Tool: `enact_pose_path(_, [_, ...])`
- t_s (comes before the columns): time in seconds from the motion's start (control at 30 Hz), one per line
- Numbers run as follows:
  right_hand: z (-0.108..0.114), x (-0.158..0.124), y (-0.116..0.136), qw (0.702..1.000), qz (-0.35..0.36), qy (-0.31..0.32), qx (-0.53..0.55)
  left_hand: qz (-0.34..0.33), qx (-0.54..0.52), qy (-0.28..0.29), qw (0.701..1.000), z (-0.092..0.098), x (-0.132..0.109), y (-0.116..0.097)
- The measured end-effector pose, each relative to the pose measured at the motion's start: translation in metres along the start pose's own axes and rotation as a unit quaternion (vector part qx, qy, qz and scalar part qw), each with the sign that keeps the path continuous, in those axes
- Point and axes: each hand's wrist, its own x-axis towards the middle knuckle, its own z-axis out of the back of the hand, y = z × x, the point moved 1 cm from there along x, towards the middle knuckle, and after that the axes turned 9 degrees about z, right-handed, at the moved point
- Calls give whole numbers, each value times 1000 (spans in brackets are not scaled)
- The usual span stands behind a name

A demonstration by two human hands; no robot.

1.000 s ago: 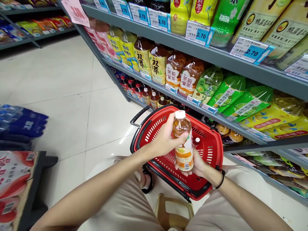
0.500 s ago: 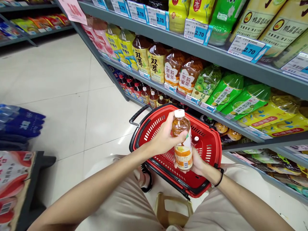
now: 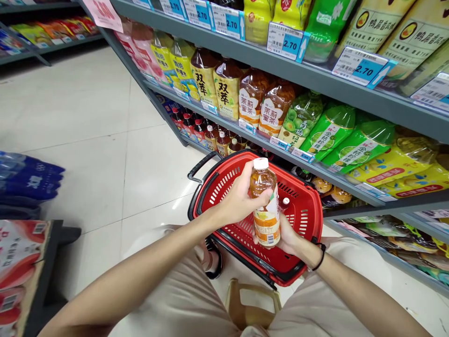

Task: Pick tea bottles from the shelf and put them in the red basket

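I hold an upright bottle of amber drink [image 3: 265,206] with a white cap and an orange and yellow label, above a red shopping basket [image 3: 308,220]. My left hand [image 3: 236,201] wraps its upper part from the left, thumb across the front. My right hand [image 3: 289,236] cups its base from below and behind, a black band on that wrist. Inside the basket another white bottle cap [image 3: 286,202] shows just right of the held bottle.
Grey shelves [image 3: 315,77] packed with large drink bottles and blue 2.70 price tags run along the right. Small bottles [image 3: 213,135] stand on the lowest shelf behind the basket. Blue water packs [image 3: 28,180] and a red carton [image 3: 17,262] lie left. A wooden stool [image 3: 250,306] is under me.
The bottle and both hands have stayed together over the basket; the view has shifted slightly, so everything sits a little lower left and the bottle looks a touch higher.
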Motion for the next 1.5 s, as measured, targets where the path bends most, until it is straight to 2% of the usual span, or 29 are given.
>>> enact_pose_path(0.13, [0, 1, -1, 1000, 21, -6, -2, 0, 7, -4, 1000, 0, 0, -2])
enact_pose_path(1.5, [-5, 0, 2, 999, 13, -28, 12, -1, 16, -9, 1000, 1, 0, -4])
